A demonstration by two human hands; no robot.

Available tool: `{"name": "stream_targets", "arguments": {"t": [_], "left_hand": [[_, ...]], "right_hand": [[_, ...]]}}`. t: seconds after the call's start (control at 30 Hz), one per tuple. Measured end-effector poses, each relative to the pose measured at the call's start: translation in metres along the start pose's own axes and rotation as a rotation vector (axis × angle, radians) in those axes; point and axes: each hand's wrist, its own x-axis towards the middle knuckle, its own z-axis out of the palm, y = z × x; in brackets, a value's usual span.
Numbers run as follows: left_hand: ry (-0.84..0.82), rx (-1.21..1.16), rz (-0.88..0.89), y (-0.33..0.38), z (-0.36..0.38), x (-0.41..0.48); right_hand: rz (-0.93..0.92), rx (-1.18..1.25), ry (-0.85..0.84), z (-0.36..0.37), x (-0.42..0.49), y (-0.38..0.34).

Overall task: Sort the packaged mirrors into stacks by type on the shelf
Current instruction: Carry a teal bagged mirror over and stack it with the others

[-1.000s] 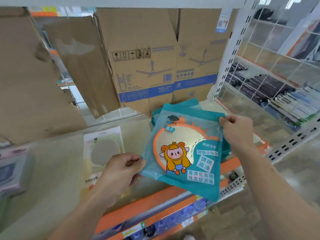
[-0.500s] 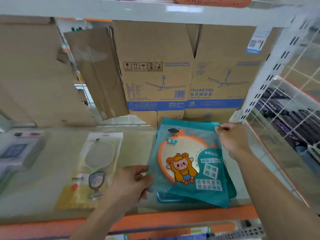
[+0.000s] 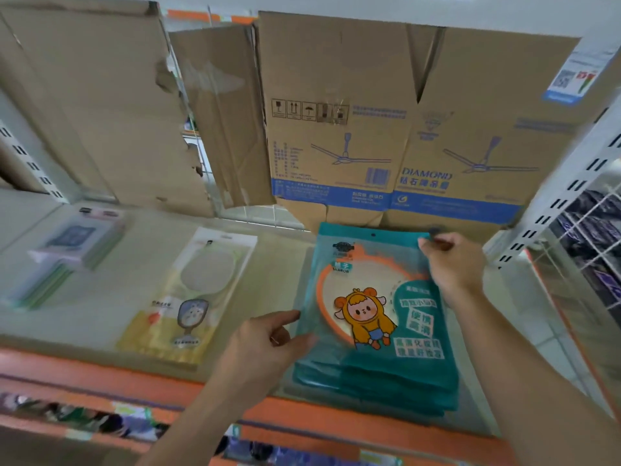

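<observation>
You've got one teal pack (image 3: 376, 297) on top, with several more of that kind under it, too overlapped to count. One yellow pack (image 3: 188, 297) shows. There's one pastel stack (image 3: 67, 250), too blurred to count. At the back you have one fan box (image 3: 403, 129) and two cardboard sheets (image 3: 100, 112).

Teal mirror packet (image 3: 376, 297): orange-rimmed round mirror, cartoon child in yellow hood, "MIRROR" label; face up atop teal stack (image 3: 369, 375), right side of shelf (image 3: 100, 317). Yellow-clear packet (image 3: 188, 297): handled mirror, lying flat, centre. Pale stack (image 3: 67, 250): left, blurred.
</observation>
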Motion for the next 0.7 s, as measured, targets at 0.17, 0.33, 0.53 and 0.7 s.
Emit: {"name": "stream_targets", "arguments": {"t": [0.17,0.33,0.53,0.7], "left_hand": [[-0.033,-0.052,-0.024,0.001,0.003,-0.004],[-0.018,-0.19,-0.131,0.005,0.008,-0.002],[-0.026,-0.148,-0.12,0.011,0.004,-0.004],[-0.05,-0.14,-0.103,0.011,0.005,-0.004]], "right_hand": [[0.056,-0.013,-0.07,-0.002,-0.006,0.003],[0.107,0.064,-0.125,-0.005,-0.009,0.006],[0.183,0.155,-0.164,-0.002,-0.011,0.011],[0.186,0.191,-0.197,-0.003,-0.014,0.013]]}}
